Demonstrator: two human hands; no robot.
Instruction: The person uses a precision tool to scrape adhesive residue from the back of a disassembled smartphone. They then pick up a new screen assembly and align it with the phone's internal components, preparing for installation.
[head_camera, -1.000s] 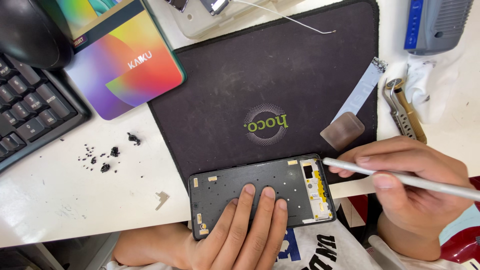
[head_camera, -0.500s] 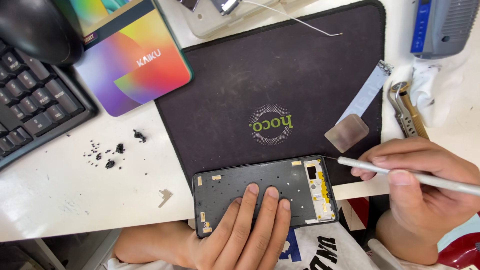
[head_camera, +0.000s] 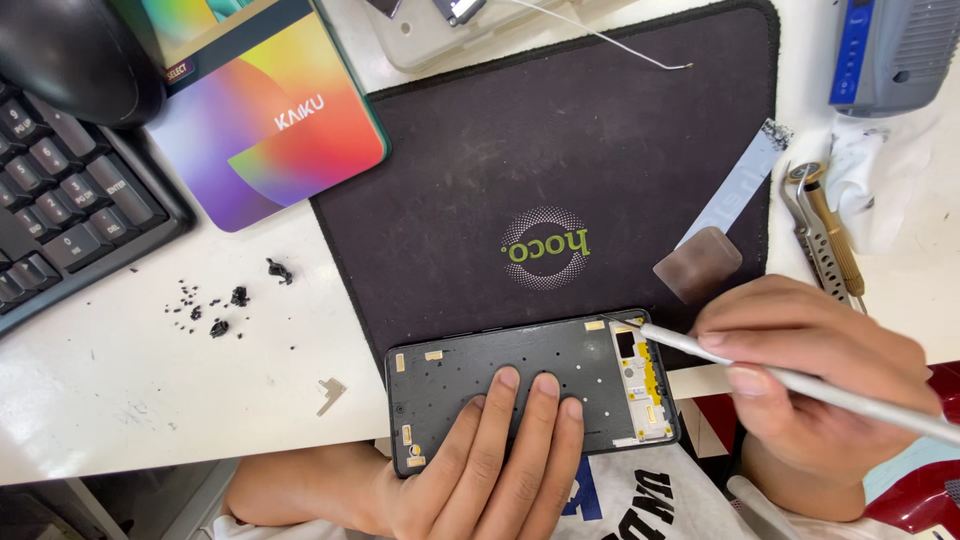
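Note:
An opened black phone frame (head_camera: 520, 370) lies face down at the near edge of the dark work mat (head_camera: 560, 150), partly over the table edge. My left hand (head_camera: 490, 470) presses flat on it, three fingers spread over its middle. My right hand (head_camera: 820, 380) grips a thin silver tool (head_camera: 800, 382) like a pen. Its fine tip touches the top right corner of the frame, beside the white and yellow board section (head_camera: 645, 385).
A black keyboard (head_camera: 70, 210) and mouse (head_camera: 70, 60) sit at the left, with a colourful card box (head_camera: 265, 120). Black crumbs (head_camera: 225, 310) dot the white table. A brown pick (head_camera: 697, 263), a grey strip (head_camera: 740, 185), metal tweezers (head_camera: 825, 235) and a grey-blue device (head_camera: 895, 50) lie at right.
My right hand has shifted the tool tip slightly left and up onto the frame's top right corner. My left hand stays pressed on the frame.

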